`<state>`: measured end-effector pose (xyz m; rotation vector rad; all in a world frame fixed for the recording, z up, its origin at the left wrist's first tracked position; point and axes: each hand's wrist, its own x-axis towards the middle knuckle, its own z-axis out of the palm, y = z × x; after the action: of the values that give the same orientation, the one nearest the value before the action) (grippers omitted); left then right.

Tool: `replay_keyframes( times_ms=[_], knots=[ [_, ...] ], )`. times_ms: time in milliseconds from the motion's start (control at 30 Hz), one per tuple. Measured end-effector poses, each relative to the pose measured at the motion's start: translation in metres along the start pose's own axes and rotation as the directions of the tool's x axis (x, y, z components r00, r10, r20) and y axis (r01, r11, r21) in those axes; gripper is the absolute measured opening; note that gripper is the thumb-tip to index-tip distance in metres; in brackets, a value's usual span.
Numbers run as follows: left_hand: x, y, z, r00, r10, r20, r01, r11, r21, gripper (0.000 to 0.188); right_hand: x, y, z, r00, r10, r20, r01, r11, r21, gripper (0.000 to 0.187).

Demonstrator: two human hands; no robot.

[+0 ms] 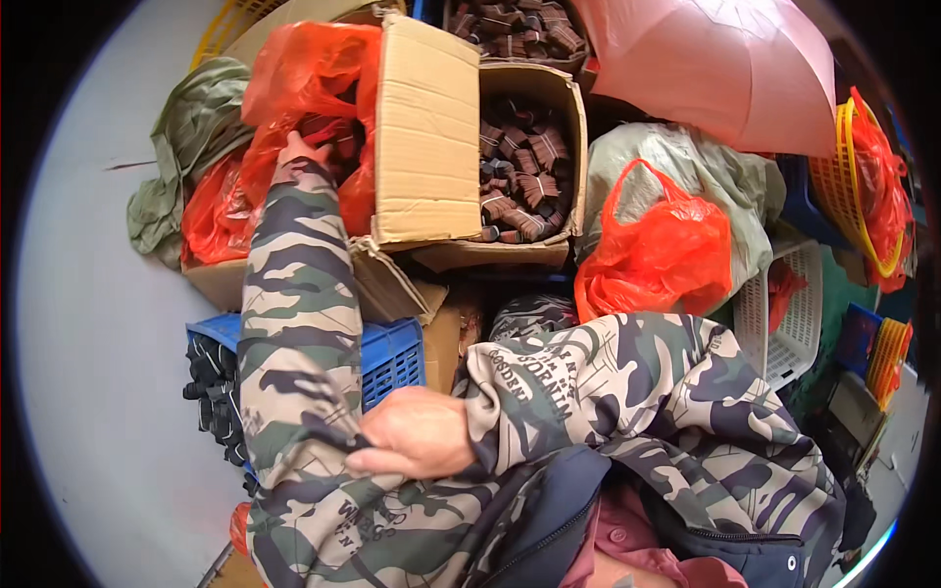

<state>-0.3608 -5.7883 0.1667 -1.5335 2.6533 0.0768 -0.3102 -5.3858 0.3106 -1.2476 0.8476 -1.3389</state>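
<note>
My left arm stretches forward to an open cardboard box (427, 127), and my left hand (302, 155) is at the mouth of a red plastic bag (309, 73) lining it. Dark reddish bundles (338, 137) lie by its fingertips, which are mostly hidden. Across my body, my right hand (417, 431) is closed, with thumb and fingers pinching the camouflage sleeve (304, 392) of my left arm near the elbow. A dark fold or small dark item at its fingertips is blurred.
Beside the box stands another carton (578, 167) of tied brown bundles (529, 167). A red bag (662, 245) sits on a pale sack to the right, below a pink umbrella (716, 69). Blue crate (392, 358) with dark bundles, white basket (796, 323) and yellow basket (833, 181) surround me.
</note>
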Motion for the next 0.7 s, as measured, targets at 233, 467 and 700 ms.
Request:
replay_keyframes(
  times_ms=[233,467,700],
  knots=[
    [-0.027,0.071,-0.074,0.902,0.133,-0.411,-0.119,0.991,0.061,0.055,-0.099,-0.077,-0.013,0.906,-0.422,0.043,0.424,0.898,-0.12,0.021],
    [-0.233,0.253,-0.047,0.457,0.466,-0.757,-0.832,0.524,-0.18,0.02,-0.204,-0.038,-0.084,0.975,-0.192,0.109,0.205,0.971,-0.121,0.028],
    [-0.237,0.258,0.214,0.749,0.628,0.212,-0.552,0.768,-0.325,0.039,-0.253,0.108,-0.173,0.968,0.239,-0.079,-0.248,0.961,-0.121,0.022]
  ],
)
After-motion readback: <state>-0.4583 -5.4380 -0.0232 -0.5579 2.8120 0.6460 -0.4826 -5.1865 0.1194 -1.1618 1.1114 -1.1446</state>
